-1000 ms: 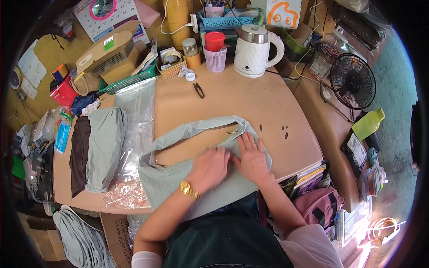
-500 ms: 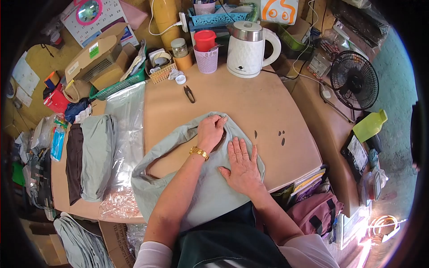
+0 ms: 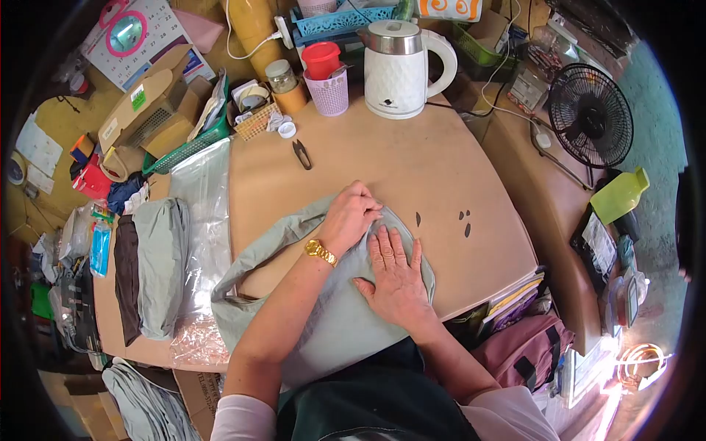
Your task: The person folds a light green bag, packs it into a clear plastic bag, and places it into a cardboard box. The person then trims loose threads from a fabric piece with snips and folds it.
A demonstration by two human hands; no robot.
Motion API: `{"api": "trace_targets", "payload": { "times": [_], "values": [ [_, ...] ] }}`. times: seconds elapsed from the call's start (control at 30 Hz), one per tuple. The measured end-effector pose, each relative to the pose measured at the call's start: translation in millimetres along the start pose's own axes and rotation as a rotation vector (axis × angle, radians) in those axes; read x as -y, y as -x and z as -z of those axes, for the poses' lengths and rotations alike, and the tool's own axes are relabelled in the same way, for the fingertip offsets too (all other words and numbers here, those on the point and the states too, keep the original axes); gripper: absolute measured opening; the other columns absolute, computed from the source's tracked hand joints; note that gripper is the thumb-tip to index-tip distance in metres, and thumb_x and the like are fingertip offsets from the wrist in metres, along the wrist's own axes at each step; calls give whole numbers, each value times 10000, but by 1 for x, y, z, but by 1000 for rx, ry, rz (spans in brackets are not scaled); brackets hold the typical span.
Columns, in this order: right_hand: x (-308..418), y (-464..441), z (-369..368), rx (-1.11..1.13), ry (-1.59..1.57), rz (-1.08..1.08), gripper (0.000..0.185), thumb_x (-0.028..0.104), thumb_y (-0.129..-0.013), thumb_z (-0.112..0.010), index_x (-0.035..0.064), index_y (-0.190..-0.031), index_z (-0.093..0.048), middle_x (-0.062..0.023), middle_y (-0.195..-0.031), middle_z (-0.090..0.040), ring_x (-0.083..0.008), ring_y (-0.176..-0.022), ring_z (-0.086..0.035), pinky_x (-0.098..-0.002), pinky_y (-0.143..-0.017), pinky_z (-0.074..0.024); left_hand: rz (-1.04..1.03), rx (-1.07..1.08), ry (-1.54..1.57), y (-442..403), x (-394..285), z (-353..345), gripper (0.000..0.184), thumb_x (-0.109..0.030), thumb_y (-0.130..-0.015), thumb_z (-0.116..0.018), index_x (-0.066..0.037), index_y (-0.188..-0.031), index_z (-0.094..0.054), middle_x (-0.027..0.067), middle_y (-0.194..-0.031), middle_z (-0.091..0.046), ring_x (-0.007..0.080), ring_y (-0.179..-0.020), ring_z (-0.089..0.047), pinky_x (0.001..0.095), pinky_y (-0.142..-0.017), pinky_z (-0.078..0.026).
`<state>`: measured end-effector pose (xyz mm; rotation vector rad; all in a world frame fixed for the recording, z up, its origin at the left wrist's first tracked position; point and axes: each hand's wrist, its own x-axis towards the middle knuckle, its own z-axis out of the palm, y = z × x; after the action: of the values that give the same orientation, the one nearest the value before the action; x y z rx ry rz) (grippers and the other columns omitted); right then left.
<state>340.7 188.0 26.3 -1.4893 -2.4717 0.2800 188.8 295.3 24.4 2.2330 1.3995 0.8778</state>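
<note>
A grey-green cloth piece with a wide loop-like band lies on the table in front of me. Its exact kind I cannot tell. At its upper corner my left hand, wearing a gold watch, pinches the fabric between closed fingertips. Just to the right, my right hand lies flat on the cloth with fingers stretched out. Part of the cloth is hidden under my left forearm. Beyond the cloth lie dark thread snips, out of reach of both hands' fingers.
A white kettle and a lilac basket stand at the back. Folded grey-green cloth and clear plastic bags lie left. Small dark pieces lie right. A black fan stands farther right.
My left hand has turned slightly and closed over the cloth's corner, where a dark inner patch showed before. The right hand stays flat. The whole view has shifted a little.
</note>
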Motion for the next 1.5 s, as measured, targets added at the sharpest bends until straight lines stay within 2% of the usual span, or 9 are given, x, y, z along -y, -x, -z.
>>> {"api": "trace_targets", "payload": {
  "times": [0.3, 0.43, 0.5, 0.57, 0.63, 0.83, 1.1, 1.23, 1.5],
  "values": [
    [-1, 0, 1, 18, -22, -4, 771, 494, -933, -463, -25, -1471, -273, -177, -1570, -191, -317, -1466, -134, -601, -1144, -57, 593, -612, 620, -10, 24, 47, 213, -264, -939, -629, -67, -861, -618, -10, -655, -538, 101, -640, -546, 308, -579, -460],
    [0, 0, 0, -10, -27, -1, 770, 480, -917, -502, -33, -1455, -302, -187, -1556, -224, -333, -1456, -165, -603, -1140, -84, 348, -1092, 848, 25, 57, 164, 339, -301, -977, -562, -130, -698, -473, -38, -622, -441, 73, -523, -339, 241, -485, -312],
    [0, 1, 1, 29, -21, 22, 769, 483, -917, -496, -22, -1462, -298, -173, -1565, -209, -322, -1459, -154, -606, -1139, -80, 487, -1015, 122, 71, 97, 231, 266, -328, -902, -654, -82, -877, -553, 84, -910, -607, 174, -789, -558, 332, -637, -463],
    [2, -1, 0, -22, -21, -8, 760, 455, -895, -544, -21, -1447, -330, -183, -1552, -237, -331, -1450, -180, -616, -1132, -100, 452, -937, -1130, 105, 62, 246, 624, -356, -780, -759, -67, -1264, -493, 256, -1423, -389, 453, -1300, -375, 585, -924, -420],
    [3, 0, -3, -20, -8, 32, 755, 443, -886, -562, -20, -1440, -342, -186, -1549, -245, -336, -1447, -186, -615, -1131, -108, 597, -881, -935, 125, 0, 238, 1039, -380, -690, -809, -145, -1512, -217, 249, -1581, 31, 556, -1401, 109, 745, -1029, -149],
    [0, -1, -11, -26, 113, 53, 737, 423, -887, -566, -23, -1433, -351, -191, -1547, -246, -347, -1443, -192, -599, -1136, -128, 495, 157, -538, 208, -111, 112, 830, -521, -829, -610, -188, -1512, -276, 186, -1580, -137, 431, -1456, -60, 730, -1061, -51],
    [23, -33, 48, 351, 221, 83, 699, 280, -815, -702, 6, -1387, -409, -193, -1498, -317, -348, -1397, -292, -596, -1104, -219, 432, 114, -415, 256, -88, 61, 799, -612, -884, -484, -170, -1513, -266, 140, -1588, -146, 400, -1455, -98, 721, -1067, -69],
    [134, -56, 29, -187, -133, 559, 638, 106, -709, -771, 67, -1293, -514, -200, -1371, -453, -380, -1309, -395, -578, -1100, -229, 385, 90, -378, 257, -85, 59, 794, -606, -889, -482, -163, -1512, -269, 141, -1586, -149, 399, -1455, -98, 719, -1067, -75],
    [172, -179, -46, -277, -119, 897, 98, 0, -726, -661, 92, -748, -636, -28, -724, -620, -229, -741, -613, -594, -1124, -189, 295, 101, -345, 266, -81, 61, 788, -609, -888, -479, -196, -1517, -248, 104, -1588, -146, 367, -1459, -114, 721, -1068, -101]
  ]
}}
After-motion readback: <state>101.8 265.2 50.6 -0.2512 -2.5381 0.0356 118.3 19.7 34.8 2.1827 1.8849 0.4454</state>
